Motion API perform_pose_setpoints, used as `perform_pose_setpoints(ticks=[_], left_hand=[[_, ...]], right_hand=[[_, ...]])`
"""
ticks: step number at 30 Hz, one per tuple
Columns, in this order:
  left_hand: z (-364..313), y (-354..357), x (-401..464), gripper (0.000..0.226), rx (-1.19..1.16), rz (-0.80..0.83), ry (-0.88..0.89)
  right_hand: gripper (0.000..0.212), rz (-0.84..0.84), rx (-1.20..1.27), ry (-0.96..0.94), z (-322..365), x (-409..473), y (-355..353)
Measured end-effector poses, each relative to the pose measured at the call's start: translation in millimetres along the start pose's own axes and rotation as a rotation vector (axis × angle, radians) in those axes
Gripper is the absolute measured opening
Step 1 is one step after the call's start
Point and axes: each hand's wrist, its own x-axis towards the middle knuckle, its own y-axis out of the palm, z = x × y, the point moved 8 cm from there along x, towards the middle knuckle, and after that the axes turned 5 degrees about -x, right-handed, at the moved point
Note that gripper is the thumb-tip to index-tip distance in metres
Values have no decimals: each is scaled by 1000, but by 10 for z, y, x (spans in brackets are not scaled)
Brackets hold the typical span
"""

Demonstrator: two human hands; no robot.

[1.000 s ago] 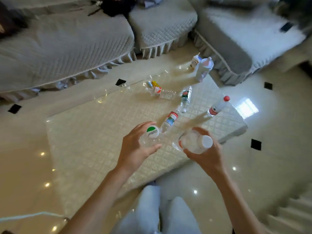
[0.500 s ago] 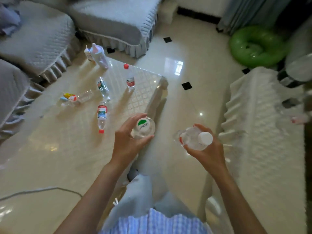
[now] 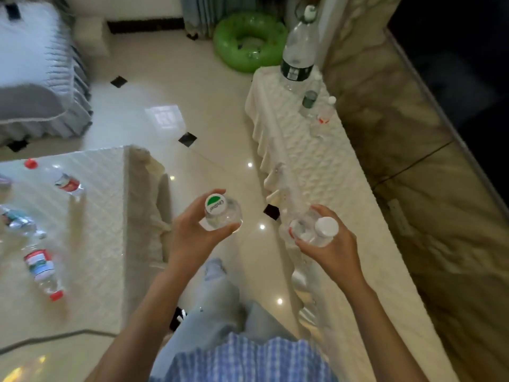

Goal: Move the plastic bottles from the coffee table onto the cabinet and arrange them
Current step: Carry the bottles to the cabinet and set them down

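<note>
My left hand (image 3: 192, 238) grips a clear plastic bottle with a green-and-white cap (image 3: 220, 213), held upright over the floor gap. My right hand (image 3: 330, 249) grips a second clear bottle with a plain white cap (image 3: 314, 230), just at the near edge of the cabinet (image 3: 344, 205) covered in white quilted cloth. On the cabinet's far end stand a large clear bottle (image 3: 298, 48), a small dark-labelled bottle (image 3: 309, 99) and a small white-capped bottle (image 3: 326, 111). Several bottles lie on the coffee table (image 3: 96, 244) at left, among them a red-capped one (image 3: 41, 268).
A green inflatable ring (image 3: 248, 42) lies on the tiled floor beyond the cabinet. A grey-skirted sofa (image 3: 38, 86) sits at the upper left. A dark marbled wall runs along the cabinet's right side. My legs stand in the gap between table and cabinet.
The view has swung right from the coffee table toward the cabinet. Both hands still hold their bottles, now beside the cabinet's edge, with the table shifted to the left.
</note>
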Motion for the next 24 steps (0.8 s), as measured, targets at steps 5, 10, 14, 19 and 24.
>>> perform_pose_setpoints(ticks=[5,10,14,19,24], left_hand=[[-97,480,466,63,5,172,63],[-218,810,1071,61,51,316,138],[-247,1117,1510,60,83,465,161],[-222,1636,1991,59,119,581,138],[-103,2269,2371,59,142,656,102]], right_hand=[[63,-128,72,204,-406,86,-228],[65,-289,89,363,-611,230,-292],[65,-423,76,441,-679,354,-332],[65,-582,65,563,-908,550,-362],[67,-671,63,605,-1241,877,-495]])
